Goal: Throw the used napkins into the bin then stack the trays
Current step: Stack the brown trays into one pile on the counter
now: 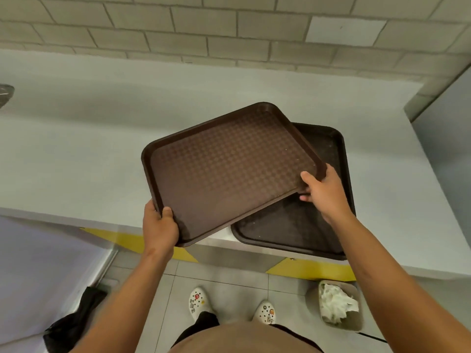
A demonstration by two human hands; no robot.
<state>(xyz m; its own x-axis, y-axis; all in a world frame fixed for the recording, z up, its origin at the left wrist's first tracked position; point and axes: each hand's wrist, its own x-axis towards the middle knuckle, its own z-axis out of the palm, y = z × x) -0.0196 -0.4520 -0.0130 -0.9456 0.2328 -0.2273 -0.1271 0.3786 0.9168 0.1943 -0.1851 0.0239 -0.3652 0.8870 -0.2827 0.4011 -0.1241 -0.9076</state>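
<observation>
A pale counter is seen running along a wall of grey bricks, and yellow strips are marked along its front edge. On the tiled floor below, a small bin is set to the right of the feet, and crumpled white napkins are held inside it. A black bag is slumped on the floor at the lower left, beside a pale panel. Two white clogs with small charms are planted between bag and bin. On the counter, a dark tray is laid flat at the right, its near edge hanging just past the counter's lip; crumbs are scattered over it. Above it a brown tray is held tilted and turned at an angle, its right part overlapping the lower tray, its left part out over bare counter. Whether the two trays touch cannot be told. The left hand is clamped on the brown tray's near left corner, thumb pressed on top of the rim and fingers tucked underneath. The right hand is closed round the tray's right corner, thumb over the rim, fingertips showing beneath. Both forearms are stretched forward from the body, bare to the elbow.
</observation>
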